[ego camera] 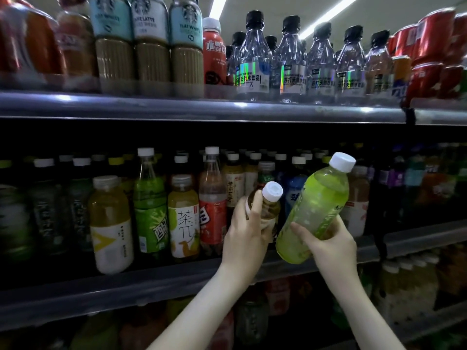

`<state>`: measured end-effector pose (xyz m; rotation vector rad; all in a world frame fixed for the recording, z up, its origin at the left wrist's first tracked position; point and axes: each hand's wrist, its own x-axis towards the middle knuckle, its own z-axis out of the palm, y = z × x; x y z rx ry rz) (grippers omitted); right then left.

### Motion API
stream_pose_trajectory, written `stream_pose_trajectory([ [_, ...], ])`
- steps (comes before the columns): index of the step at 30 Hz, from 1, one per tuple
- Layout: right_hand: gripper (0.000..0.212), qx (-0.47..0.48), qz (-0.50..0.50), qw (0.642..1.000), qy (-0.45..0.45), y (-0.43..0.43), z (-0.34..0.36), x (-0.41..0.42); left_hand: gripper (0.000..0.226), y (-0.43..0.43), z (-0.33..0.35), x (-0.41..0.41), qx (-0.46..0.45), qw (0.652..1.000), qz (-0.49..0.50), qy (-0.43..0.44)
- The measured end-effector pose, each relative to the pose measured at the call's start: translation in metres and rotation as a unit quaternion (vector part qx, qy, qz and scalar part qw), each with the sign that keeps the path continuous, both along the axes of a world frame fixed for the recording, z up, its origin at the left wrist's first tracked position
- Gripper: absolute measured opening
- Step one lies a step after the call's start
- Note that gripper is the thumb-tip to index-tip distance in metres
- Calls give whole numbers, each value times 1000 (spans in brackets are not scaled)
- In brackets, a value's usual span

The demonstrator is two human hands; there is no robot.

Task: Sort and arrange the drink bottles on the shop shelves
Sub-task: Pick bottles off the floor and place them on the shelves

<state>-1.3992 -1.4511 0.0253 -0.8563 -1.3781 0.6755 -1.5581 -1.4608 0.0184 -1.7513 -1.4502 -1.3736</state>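
Green bottle point(318, 208): just one, pale green drink with a white cap, tilted so the cap points to about 1 o'clock. It's held out in front of the middle shelf point(126, 289), not standing on it.
Right hand point(331, 242): fingers wrapped round the lower part of the green bottle.
Amber bottle point(269, 207): one, smaller, white cap, right at 9 o'clock of the green one and leaning the same way.
Left hand point(249, 233): curled round the amber bottle's body.
Coffee bottles point(149, 46): three in front on the top shelf point(151, 107), roughly 11 o'clock from the hands.
Red bottle point(214, 54): one, white cap, squeezed between the coffees and the clear ones.
Clear bottles point(290, 66): five black-capped ones in front, at 12 to 1 o'clock. There are more behind, too hidden to count.
Middle shelf: packed with tea and juice bottles, and the back rows are too dark to count.
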Motion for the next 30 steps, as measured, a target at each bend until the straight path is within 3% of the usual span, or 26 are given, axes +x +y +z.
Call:
stream_pose_trajectory([
  [7, 37, -14, 4, 1000, -4, -1, 0, -15, 82, 22, 21, -20, 53, 978, 187, 79],
  [12, 40, -28, 5, 1000, -10, -3, 3, -23, 81, 30, 36, -14, 31, 980, 184, 66],
  [19, 41, -36, -2, 999, -25, -8, 11, -22, 75, 35, 59, -30, -66, 947, 300, 90],
  [23, 42, -49, 4, 998, -30, -11, 10, -24, 77, 39, 58, -42, -121, 939, 297, 126],
  [28, 39, -57, 16, 998, -32, -15, 3, -25, 76, 35, 35, -66, -14, 964, 248, 93],
  [30, 39, -58, 18, 998, -30, -15, 1, -28, 81, 29, 33, -74, -29, 962, 260, 79],
])
